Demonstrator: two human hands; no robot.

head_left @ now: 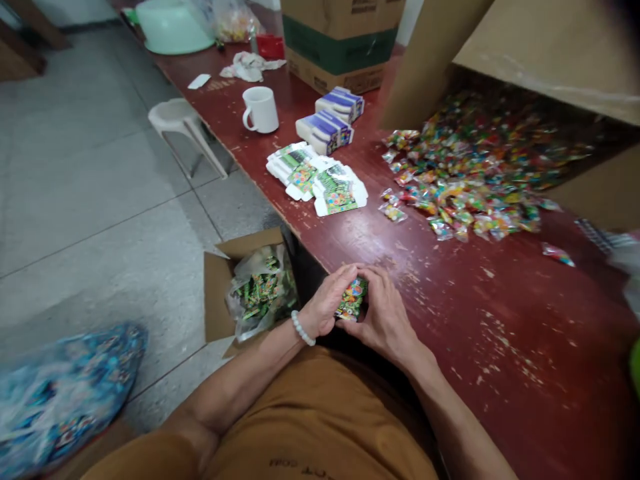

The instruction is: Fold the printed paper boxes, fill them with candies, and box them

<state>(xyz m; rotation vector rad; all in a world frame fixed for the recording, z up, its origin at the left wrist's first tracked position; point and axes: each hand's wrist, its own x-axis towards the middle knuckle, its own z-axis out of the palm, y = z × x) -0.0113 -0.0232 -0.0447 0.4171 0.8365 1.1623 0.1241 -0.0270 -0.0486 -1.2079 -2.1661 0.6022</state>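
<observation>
Between my two hands is a small green printed candy box point(352, 299), close to my body at the table's edge. My left hand point(327, 303), with a pale beaded bracelet at the wrist, presses along the box's left side. From the other side my right hand point(387, 310) curls around it, thumb low and fingertips meeting the left ones at the top. Parts of the box are covered by the fingers. Ahead lie stacks of flat green-and-white box blanks point(341, 190). Small wrapped candies point(460, 207) spill from a tipped carton point(555, 53) at the right.
On the red table point(450, 293) stand a white mug point(261, 110), purple-and-white bundles point(325, 131), a big carton point(343, 40) and a green basin point(173, 27). Left of the table are an open carton point(217, 293) of green packs, a white stool point(175, 115) and a blue bag point(65, 400).
</observation>
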